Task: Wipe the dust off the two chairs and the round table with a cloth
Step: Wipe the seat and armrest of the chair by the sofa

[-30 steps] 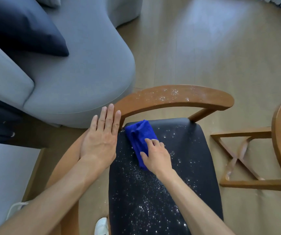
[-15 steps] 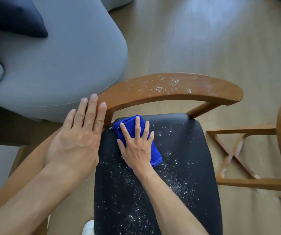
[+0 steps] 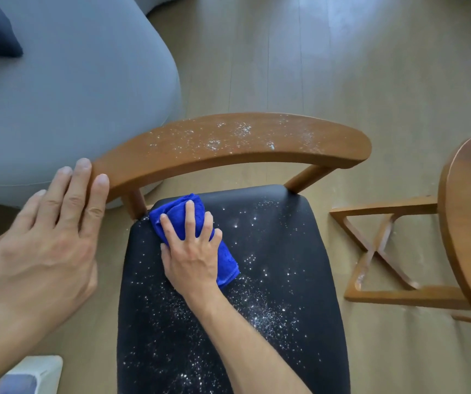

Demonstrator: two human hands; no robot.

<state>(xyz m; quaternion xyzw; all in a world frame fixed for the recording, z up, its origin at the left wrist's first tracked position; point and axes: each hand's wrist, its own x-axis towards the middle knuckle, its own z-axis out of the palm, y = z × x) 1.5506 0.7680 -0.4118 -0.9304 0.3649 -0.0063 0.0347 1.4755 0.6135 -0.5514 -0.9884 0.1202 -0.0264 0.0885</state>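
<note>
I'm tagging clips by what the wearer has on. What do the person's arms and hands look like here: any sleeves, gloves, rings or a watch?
Both arms are bare as far as the picture shows them, with no sleeve edge in sight. The left hand and the right hand wear no gloves. No ring shows on the visible fingers, and no watch or band shows at either wrist. Short, unpainted nails show on the left hand's fingertips.

Right hand (image 3: 191,260) presses blue cloth (image 3: 228,268) on dusty chair seat (image 3: 285,265).

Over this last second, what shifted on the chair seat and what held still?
The right hand slid the blue cloth up the black seat into its back-left corner, fingers spreading flat on it. The left hand stayed on the wooden backrest; dust remains on both.
</note>
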